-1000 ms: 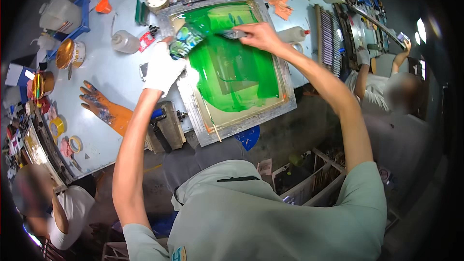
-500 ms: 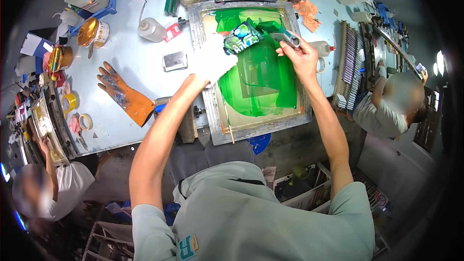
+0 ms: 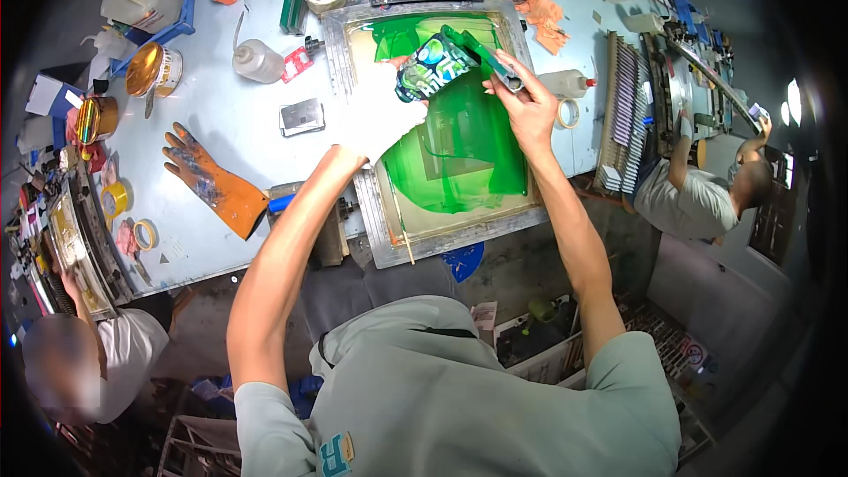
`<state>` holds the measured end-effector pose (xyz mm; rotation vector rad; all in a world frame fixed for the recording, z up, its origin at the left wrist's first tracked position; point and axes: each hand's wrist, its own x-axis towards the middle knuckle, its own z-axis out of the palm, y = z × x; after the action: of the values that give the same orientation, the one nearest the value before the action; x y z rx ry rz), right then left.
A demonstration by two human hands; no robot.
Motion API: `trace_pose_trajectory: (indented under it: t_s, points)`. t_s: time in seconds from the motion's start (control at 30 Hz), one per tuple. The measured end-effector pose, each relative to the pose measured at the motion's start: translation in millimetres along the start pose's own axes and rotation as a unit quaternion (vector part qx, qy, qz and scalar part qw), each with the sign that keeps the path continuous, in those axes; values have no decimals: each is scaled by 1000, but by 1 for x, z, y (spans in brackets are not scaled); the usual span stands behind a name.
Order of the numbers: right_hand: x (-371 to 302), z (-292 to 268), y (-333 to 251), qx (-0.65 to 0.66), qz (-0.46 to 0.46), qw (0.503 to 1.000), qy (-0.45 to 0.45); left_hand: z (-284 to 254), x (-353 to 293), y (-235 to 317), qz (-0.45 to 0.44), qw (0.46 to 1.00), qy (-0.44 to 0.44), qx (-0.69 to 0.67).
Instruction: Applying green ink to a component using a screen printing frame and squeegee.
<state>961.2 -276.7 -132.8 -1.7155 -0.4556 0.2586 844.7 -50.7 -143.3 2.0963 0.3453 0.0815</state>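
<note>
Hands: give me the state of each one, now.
Left hand: in a white glove, closed around a green-smeared can.
Right hand: bare, closed on a green-coated spatula at the can.

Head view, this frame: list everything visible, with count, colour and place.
Screen frame: one, metal with green ink, table centre.
Ink can: one, green-smeared, over the screen in the left hand.
Spatula: one, green-coated, in the right hand at the can.
Rubber glove: one, orange, left of the frame.
Squeeze bottle: one, clear, upper left of the frame.
Tape roll: one, pale, right of the frame.
Tin: one, gold lid, far left.
Table: one, light blue.
Other people: two, at the left and right edges.
Left hand: white-gloved.
Right hand: bare.
</note>
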Motion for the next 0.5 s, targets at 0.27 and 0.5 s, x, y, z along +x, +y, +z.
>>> trace_pose_trajectory:
  t_s: [0.27,0.5]
  points:
    - [18,-20,28,-203,-88,975,-31,1,-7,-3,-30,999,2,-20]
    - [56,-44,34,-461,-154,845,-222,-10,-12,-43,-13,998,54,-31]
